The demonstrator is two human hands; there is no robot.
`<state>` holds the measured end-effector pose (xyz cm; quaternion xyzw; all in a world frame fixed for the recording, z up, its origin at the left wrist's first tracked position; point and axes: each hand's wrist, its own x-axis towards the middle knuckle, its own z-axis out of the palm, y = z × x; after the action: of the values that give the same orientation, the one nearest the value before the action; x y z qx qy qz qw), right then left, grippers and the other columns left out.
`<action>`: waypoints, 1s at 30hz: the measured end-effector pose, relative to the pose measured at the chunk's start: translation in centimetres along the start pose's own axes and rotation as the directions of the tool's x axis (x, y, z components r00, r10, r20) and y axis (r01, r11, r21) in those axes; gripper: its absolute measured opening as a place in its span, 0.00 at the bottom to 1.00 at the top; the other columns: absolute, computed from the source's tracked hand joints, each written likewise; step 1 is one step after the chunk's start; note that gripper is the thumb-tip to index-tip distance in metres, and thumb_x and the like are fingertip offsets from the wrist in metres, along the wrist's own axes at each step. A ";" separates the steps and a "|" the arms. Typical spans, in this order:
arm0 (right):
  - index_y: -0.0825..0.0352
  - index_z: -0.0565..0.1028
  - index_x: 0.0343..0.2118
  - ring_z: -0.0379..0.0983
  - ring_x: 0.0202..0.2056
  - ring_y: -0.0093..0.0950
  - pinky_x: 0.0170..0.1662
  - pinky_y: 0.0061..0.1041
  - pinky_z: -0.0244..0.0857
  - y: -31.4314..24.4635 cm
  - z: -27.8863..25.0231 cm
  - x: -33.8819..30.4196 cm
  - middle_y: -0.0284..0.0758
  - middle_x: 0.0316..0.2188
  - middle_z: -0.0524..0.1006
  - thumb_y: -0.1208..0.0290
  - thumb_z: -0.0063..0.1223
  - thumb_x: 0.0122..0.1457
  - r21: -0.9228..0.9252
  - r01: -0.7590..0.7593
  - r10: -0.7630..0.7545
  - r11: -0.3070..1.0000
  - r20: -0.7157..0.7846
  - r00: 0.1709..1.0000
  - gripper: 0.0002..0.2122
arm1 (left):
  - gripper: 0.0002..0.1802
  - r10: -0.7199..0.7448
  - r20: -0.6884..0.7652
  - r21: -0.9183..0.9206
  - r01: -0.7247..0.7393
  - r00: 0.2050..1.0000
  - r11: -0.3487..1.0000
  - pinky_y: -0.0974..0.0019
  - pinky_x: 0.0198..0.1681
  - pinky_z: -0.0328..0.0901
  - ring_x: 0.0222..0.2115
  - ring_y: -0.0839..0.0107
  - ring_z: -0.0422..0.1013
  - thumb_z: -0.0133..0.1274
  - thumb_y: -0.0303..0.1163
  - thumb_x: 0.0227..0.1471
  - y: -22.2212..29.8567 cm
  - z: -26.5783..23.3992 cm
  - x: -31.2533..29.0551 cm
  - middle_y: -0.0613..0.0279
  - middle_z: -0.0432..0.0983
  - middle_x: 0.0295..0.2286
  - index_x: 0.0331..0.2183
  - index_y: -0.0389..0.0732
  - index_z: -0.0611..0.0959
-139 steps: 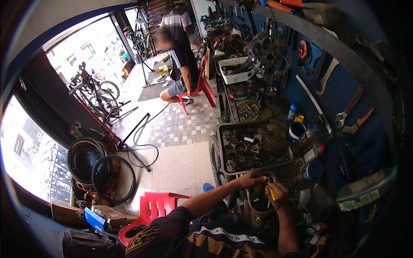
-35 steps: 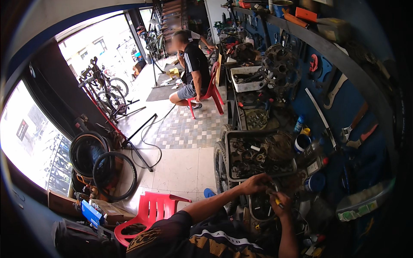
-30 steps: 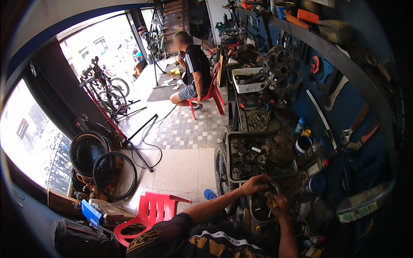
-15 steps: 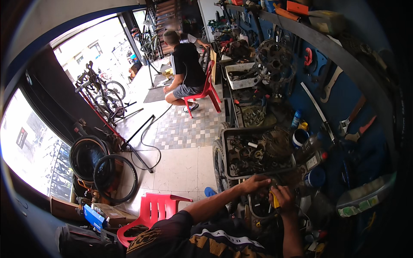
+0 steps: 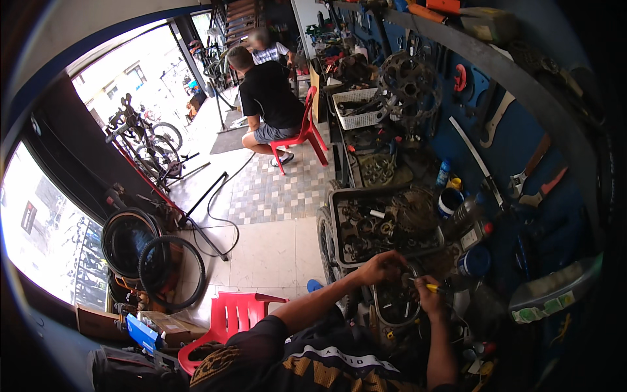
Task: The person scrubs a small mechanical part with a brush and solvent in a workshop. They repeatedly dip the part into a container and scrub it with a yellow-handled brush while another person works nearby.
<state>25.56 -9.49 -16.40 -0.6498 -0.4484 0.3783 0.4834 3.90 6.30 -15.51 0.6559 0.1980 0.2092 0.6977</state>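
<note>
My right hand (image 5: 429, 299) is closed around a slim yellow-handled tool (image 5: 434, 287), whose handle points right and whose pale end points toward my left hand. It looks like a screwdriver, though the tip is too small to make out. My left hand (image 5: 384, 268) is just to the left, fingers curled together; whatever they pinch is hidden. Both hands are above a small rounded tray (image 5: 400, 324) of loose metal parts. Beyond them is a large dark rectangular tray (image 5: 353, 266) full of greasy bicycle parts.
A white basket (image 5: 358, 121), chainrings (image 5: 410, 85) and bottles (image 5: 471, 236) crowd the bench. Tools hang on the blue wall (image 5: 503, 140). A red chair (image 5: 238, 317) stands at my left, tyres (image 5: 171, 271) beyond it. A person (image 5: 271, 98) sits farther off, another behind.
The yellow-handled tool has swung from pointing downward to lying nearly level, pointing right. My left hand has shifted slightly left and up. The seated person has leaned, and the person behind shows more.
</note>
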 end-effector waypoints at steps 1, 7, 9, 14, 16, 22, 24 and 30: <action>0.65 0.82 0.39 0.84 0.31 0.37 0.32 0.36 0.74 -0.1 0.6 -0.1 0.42 0.32 0.86 0.57 0.57 0.68 -0.228 0.148 -0.149 0.962 0.009 0.989 0.14 | 0.22 -0.098 -0.037 -0.058 0.096 0.995 0.994 0.65 0.45 0.76 0.42 0.74 0.79 0.62 0.26 0.61 0.1 -0.1 0.0 0.61 0.80 0.50 0.56 0.39 0.78; 0.64 0.83 0.41 0.81 0.35 0.48 0.39 0.41 0.75 -1.6 1.4 -0.3 0.46 0.31 0.82 0.63 0.62 0.62 -0.495 0.450 -0.424 0.744 0.171 0.889 0.11 | 0.28 -0.132 -0.058 -0.127 0.123 0.990 0.984 0.67 0.38 0.76 0.38 0.74 0.78 0.64 0.33 0.61 0.2 0.4 -0.5 0.59 0.80 0.47 0.60 0.39 0.76; 0.66 0.83 0.41 0.80 0.36 0.47 0.41 0.41 0.75 -2.6 1.0 -0.4 0.45 0.32 0.82 0.65 0.62 0.62 -0.453 0.431 -0.420 0.780 0.131 0.898 0.11 | 0.29 -0.179 -0.045 -0.148 0.171 0.983 0.974 0.67 0.36 0.75 0.36 0.73 0.79 0.65 0.37 0.62 0.2 0.5 -0.7 0.56 0.80 0.46 0.60 0.38 0.76; 0.64 0.85 0.45 0.78 0.39 0.37 0.42 0.35 0.77 -5.4 -0.3 -1.3 0.38 0.40 0.80 0.72 0.67 0.55 -0.573 0.653 -0.658 0.495 0.244 0.713 0.14 | 0.32 -0.416 -0.015 -0.275 0.397 0.909 0.876 0.63 0.38 0.77 0.36 0.69 0.80 0.59 0.50 0.66 -0.4 1.1 -0.4 0.59 0.81 0.40 0.60 0.38 0.76; 0.64 0.85 0.46 0.78 0.39 0.37 0.42 0.35 0.77 -5.9 -0.2 -1.1 0.38 0.40 0.80 0.72 0.68 0.55 -0.592 0.686 -0.704 0.424 0.261 0.660 0.14 | 0.32 -0.526 0.051 -0.317 0.513 0.849 0.797 0.63 0.38 0.77 0.36 0.69 0.80 0.57 0.53 0.67 -0.8 1.3 0.0 0.59 0.81 0.38 0.59 0.37 0.77; 0.65 0.84 0.42 0.80 0.37 0.39 0.40 0.34 0.77 -5.1 0.8 -0.4 0.40 0.36 0.82 0.71 0.66 0.57 -0.558 0.621 -0.652 0.551 0.177 0.738 0.10 | 0.29 -0.317 0.025 -0.111 0.318 0.948 0.942 0.63 0.41 0.76 0.37 0.68 0.80 0.60 0.49 0.65 -1.3 1.1 0.3 0.57 0.81 0.36 0.56 0.36 0.80; 0.66 0.84 0.41 0.80 0.36 0.40 0.39 0.35 0.76 -4.3 0.9 -0.3 0.41 0.33 0.82 0.71 0.65 0.59 -0.515 0.548 -0.574 0.659 0.126 0.809 0.08 | 0.27 -0.131 -0.005 0.114 0.131 0.991 0.985 0.60 0.44 0.75 0.40 0.66 0.80 0.63 0.44 0.62 -1.1 1.1 0.4 0.56 0.82 0.38 0.56 0.37 0.81; 0.67 0.82 0.39 0.80 0.34 0.28 0.37 0.30 0.73 -0.1 -0.1 0.6 0.34 0.31 0.83 0.64 0.60 0.67 0.021 -0.028 0.026 0.999 0.089 0.996 0.10 | 0.27 0.172 0.133 0.475 -0.215 0.976 0.853 0.56 0.50 0.73 0.46 0.63 0.79 0.68 0.28 0.52 0.0 2.0 0.6 0.54 0.82 0.45 0.55 0.41 0.83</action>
<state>25.78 -8.93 -16.30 -0.6328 -0.4562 0.4185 0.4650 5.52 4.93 -15.39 0.8350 0.1472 0.1937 0.4936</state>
